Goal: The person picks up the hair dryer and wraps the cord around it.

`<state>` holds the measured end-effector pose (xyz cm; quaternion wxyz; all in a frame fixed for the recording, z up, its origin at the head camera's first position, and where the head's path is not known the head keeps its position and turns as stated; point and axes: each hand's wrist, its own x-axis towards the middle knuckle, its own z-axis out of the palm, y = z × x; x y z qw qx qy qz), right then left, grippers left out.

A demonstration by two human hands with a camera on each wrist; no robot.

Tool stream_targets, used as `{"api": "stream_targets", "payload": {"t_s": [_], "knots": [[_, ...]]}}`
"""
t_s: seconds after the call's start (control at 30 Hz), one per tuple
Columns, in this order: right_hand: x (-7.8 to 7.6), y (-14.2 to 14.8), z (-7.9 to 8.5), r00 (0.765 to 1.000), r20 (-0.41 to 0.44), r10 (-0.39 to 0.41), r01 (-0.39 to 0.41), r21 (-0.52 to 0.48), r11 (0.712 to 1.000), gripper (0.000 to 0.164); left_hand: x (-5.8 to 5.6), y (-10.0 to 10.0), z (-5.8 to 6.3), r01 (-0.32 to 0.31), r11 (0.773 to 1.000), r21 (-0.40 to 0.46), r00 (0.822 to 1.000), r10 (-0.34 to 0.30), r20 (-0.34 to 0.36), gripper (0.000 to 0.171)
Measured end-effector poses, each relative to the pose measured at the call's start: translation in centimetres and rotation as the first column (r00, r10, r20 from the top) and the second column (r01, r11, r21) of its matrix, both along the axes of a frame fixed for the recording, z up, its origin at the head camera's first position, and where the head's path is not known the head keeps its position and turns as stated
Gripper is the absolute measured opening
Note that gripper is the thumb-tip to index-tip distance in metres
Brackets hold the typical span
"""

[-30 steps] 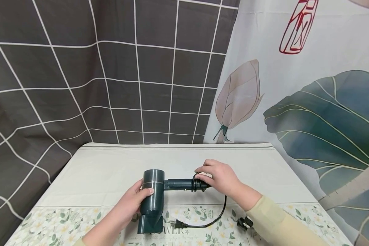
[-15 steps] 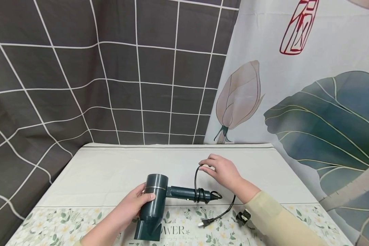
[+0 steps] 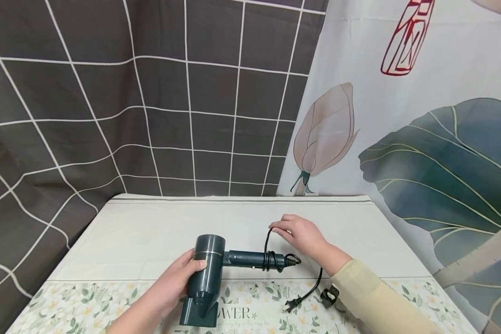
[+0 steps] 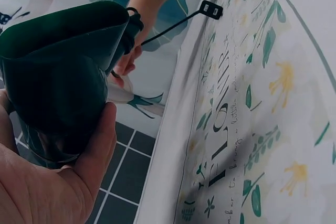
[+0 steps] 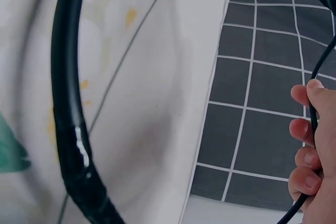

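Note:
A dark green hair dryer (image 3: 206, 278) is held over the table, its nozzle (image 4: 63, 30) toward the near edge and its handle (image 3: 248, 259) pointing right. My left hand (image 3: 179, 278) grips the barrel, thumb across its front. Black power cord (image 3: 271, 260) is wound around the handle's end. My right hand (image 3: 302, 236) pinches a stretch of that cord above and right of the handle; in the right wrist view the cord (image 5: 313, 114) runs under the curled fingers. The loose end hangs down to a two-pin plug (image 3: 292, 305) close over the floral cloth.
A white cloth with a floral front band (image 3: 108, 301) covers the table. A small black object (image 3: 330, 296) shows beside the right sleeve. A dark grid curtain (image 3: 213, 116) hangs behind, and a leaf-printed white curtain (image 3: 338, 46) at the right.
My right hand has moved from the handle's end, drawing a length of cord upward and away from it. The plug has shifted right. The dryer has dipped slightly toward the near edge.

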<state>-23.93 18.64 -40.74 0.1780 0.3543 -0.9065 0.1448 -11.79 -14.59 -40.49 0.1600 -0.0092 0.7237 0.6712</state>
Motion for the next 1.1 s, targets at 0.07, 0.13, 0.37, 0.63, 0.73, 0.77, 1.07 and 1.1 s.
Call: {"api": "stream_targets", "payload": {"t_s": [0.07,0.13,0.37,0.63,0.73,0.77,1.07,1.1], "knots": [[0.1,0.0,-0.2,1.000,0.011,0.005,-0.005,-0.002,1.000,0.021,0.1,0.0,0.2,0.008,1.000,0.010,1.000,-0.008,0.001,0.073],[0.1,-0.1,-0.3,1.000,0.011,0.012,-0.012,-0.007,1.000,0.020,0.3,0.0,0.3,0.017,1.000,0.023,1.000,-0.017,0.004,0.074],[0.4,-0.9,-0.8,0.994,-0.003,0.109,-0.110,-0.010,0.994,0.019,0.4,0.0,0.5,0.025,0.995,0.094,1.000,-0.026,0.010,0.073],[1.5,-1.6,-1.6,0.992,0.003,0.125,-0.125,-0.011,0.992,0.013,0.3,0.5,0.6,-0.017,0.987,0.157,1.000,0.016,0.009,0.070],[2.0,-1.7,-2.1,0.997,0.009,0.082,-0.082,-0.057,0.995,0.017,0.4,0.7,0.6,-0.036,0.986,0.162,0.999,0.036,0.007,0.069],[2.2,-1.7,-2.3,0.998,0.006,0.067,-0.067,-0.074,0.995,0.020,0.4,0.7,0.5,-0.044,0.986,0.161,0.999,0.043,0.009,0.069],[3.4,-2.4,-3.1,0.960,-0.251,0.122,-0.112,0.055,0.992,0.019,0.2,1.2,0.6,-0.114,0.983,0.141,0.993,0.113,0.020,0.071],[3.6,-2.5,-3.0,0.964,-0.234,0.127,-0.114,0.067,0.991,0.018,0.1,1.3,0.6,-0.122,0.983,0.138,0.993,0.121,0.019,0.071]]}}
